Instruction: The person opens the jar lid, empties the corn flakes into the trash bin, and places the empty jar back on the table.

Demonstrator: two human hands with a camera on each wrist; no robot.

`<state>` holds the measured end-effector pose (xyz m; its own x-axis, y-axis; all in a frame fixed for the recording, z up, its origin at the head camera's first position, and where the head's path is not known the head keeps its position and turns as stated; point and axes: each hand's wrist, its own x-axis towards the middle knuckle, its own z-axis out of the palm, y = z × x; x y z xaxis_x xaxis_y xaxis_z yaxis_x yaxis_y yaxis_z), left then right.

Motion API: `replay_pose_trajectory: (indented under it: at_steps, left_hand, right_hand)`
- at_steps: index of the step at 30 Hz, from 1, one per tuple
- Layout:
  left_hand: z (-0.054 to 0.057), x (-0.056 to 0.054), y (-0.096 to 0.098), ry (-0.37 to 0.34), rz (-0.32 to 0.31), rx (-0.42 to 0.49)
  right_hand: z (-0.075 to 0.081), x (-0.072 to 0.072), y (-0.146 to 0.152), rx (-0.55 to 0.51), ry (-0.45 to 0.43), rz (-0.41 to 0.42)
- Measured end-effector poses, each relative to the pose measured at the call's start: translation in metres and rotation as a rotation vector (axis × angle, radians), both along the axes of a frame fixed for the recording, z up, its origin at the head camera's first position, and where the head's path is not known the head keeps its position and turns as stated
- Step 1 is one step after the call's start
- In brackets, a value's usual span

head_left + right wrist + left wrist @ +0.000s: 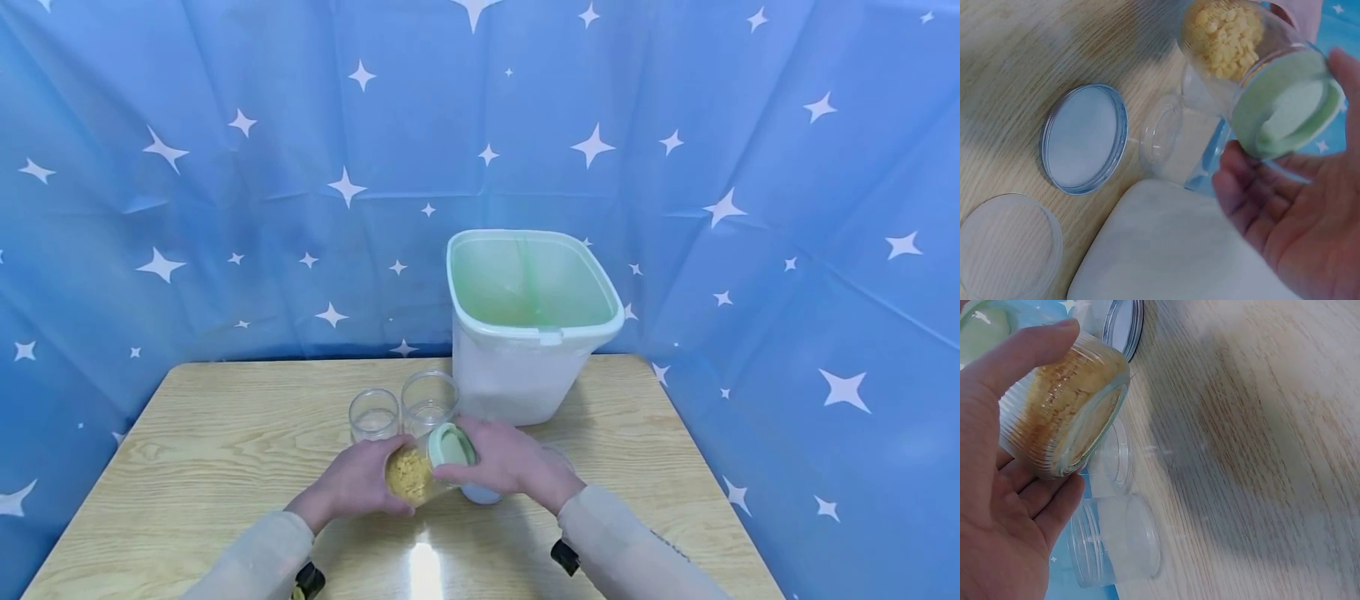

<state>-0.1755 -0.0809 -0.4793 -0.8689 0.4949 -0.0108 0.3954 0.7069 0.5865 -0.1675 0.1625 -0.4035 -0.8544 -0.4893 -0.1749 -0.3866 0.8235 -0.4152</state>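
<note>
My left hand (365, 477) grips the body of a clear ribbed jar (1225, 37), its fingers and thumb round the sides. Yellow crumbly pieces (408, 476) lie in the base end of the jar, which is held tilted above the table. On the jar's mouth sits a pale green lid (1288, 103). My right hand (510, 460) holds this lid by its rim between thumb and fingers. Behind the hands stand a smaller clear jar (373, 412) and a larger one (430, 398), both without lids.
A tall white bin (517, 375) with a green inside stands at the table's back, behind my right hand. On the wooden table (247, 417) lie a silver-rimmed lid (1085, 139) and a clear round lid (1010, 247). A blue starry curtain (300, 167) surrounds the table.
</note>
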Motion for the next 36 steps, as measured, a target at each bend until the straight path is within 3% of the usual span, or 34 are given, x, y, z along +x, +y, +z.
replay_pose_trajectory:
  at_steps: [10,13,16,20,23,28,36]
  left_hand:
    - [-0.0026,0.0025,-0.003,-0.002,-0.002,0.004]
    - [-0.0021,0.0031,-0.0031,-0.016,-0.001,0.011]
    - [-0.0016,0.003,-0.0028,-0.015,0.005,0.012]
    - [-0.0012,0.0023,-0.0027,-0.01,0.01,0.006]
    - [-0.0013,0.0021,-0.0026,-0.012,0.011,0.004]
    - [-0.0023,0.0023,-0.0031,-0.008,0.014,0.008]
    - [-0.003,0.0029,-0.0048,-0.002,0.031,0.006]
  right_hand:
    - [-0.0008,-0.0003,0.005,-0.091,-0.003,0.172]
    - [-0.0001,0.0017,0.005,-0.11,-0.055,0.143]
    - [0.0003,0.0039,0.003,-0.098,-0.092,0.047]
    - [-0.0012,0.0045,-0.0015,-0.058,-0.078,-0.055]
    - [-0.0032,0.0034,-0.0034,-0.05,-0.07,-0.063]
    - [-0.0051,0.0014,-0.0008,-0.087,-0.085,0.025]
    - [-0.0031,0.0013,0.0017,-0.087,-0.028,0.178]
